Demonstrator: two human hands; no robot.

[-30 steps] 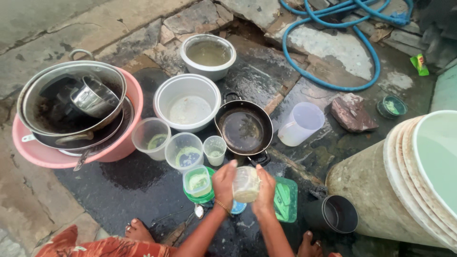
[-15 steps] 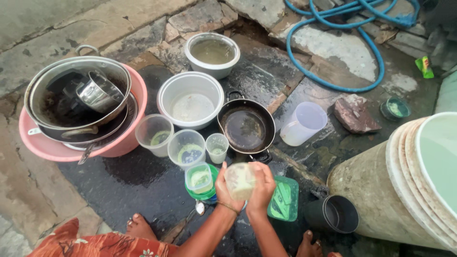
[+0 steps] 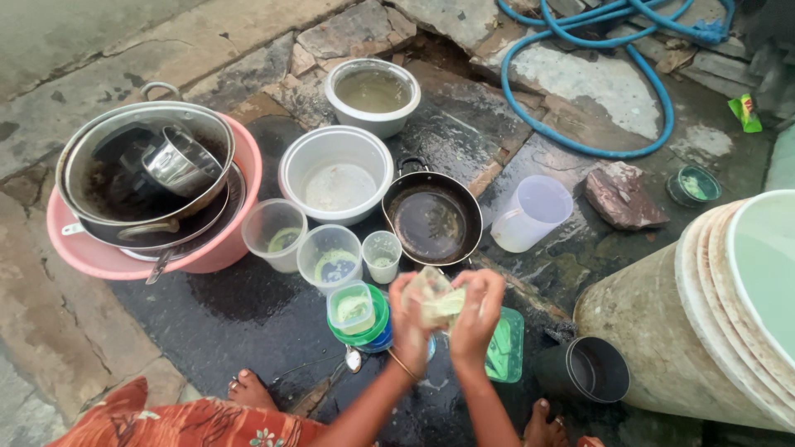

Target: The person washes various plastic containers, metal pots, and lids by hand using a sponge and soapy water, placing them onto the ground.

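Both hands are together over the wet stone floor, wrapped around a small clear plastic container (image 3: pixel 437 298) that is soapy and partly hidden by fingers. My left hand (image 3: pixel 410 319) grips its left side and my right hand (image 3: pixel 479 314) covers its right side. Just left of them a small clear tub sits on a green lid (image 3: pixel 358 310). A green container lid (image 3: pixel 507 348) lies under my right hand. A black frying pan (image 3: pixel 435 219) lies just beyond the hands.
Clear plastic tubs (image 3: pixel 331 258) and a small cup (image 3: pixel 382 255) stand ahead. Two white bowls (image 3: pixel 335 174), (image 3: pixel 373 95), a pink basin (image 3: pixel 99 257) stacked with metal pans, a plastic jug (image 3: pixel 532 213), a dark cup (image 3: pixel 592 372), a large pale drum (image 3: pixel 712 331) and a blue hose (image 3: pixel 580 91) surround me.
My hands have turned the clear container and closed more tightly around it, hiding more of it. The view has shifted slightly; the dishes stay put.
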